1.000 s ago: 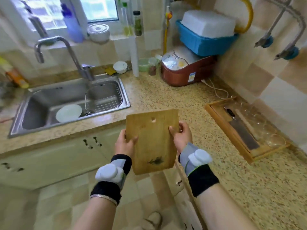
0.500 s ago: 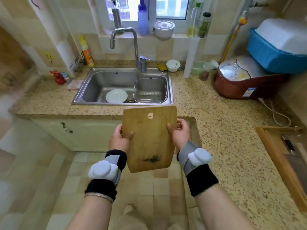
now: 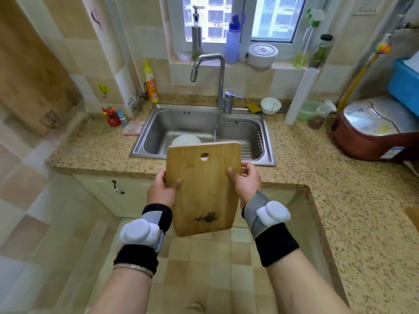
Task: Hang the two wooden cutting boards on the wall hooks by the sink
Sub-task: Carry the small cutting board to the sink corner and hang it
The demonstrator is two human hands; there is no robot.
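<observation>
I hold a wooden cutting board [image 3: 203,189] upright in front of me, over the floor just before the counter edge. It has a round hanging hole near its top edge and a dark stain low down. My left hand [image 3: 162,189] grips its left edge and my right hand [image 3: 246,181] grips its right edge. The steel sink [image 3: 156,130] lies straight ahead behind the board. On the tiled wall left of the sink I see a smiley sticker [image 3: 103,89]; I cannot make out hooks. A second board's corner [image 3: 413,217] shows at the far right edge.
A tall faucet [image 3: 217,71] stands behind the sink, which holds a white plate [image 3: 184,139] and a wire basket [image 3: 247,137]. A yellow bottle [image 3: 150,83] and a red figure [image 3: 112,116] sit left of it. A rice cooker [image 3: 374,128] stands at the right on the granite counter [image 3: 317,159].
My view has swung left from the right-hand counter until it faces the sink and window. The board stays held in both hands, now a little closer to the sink.
</observation>
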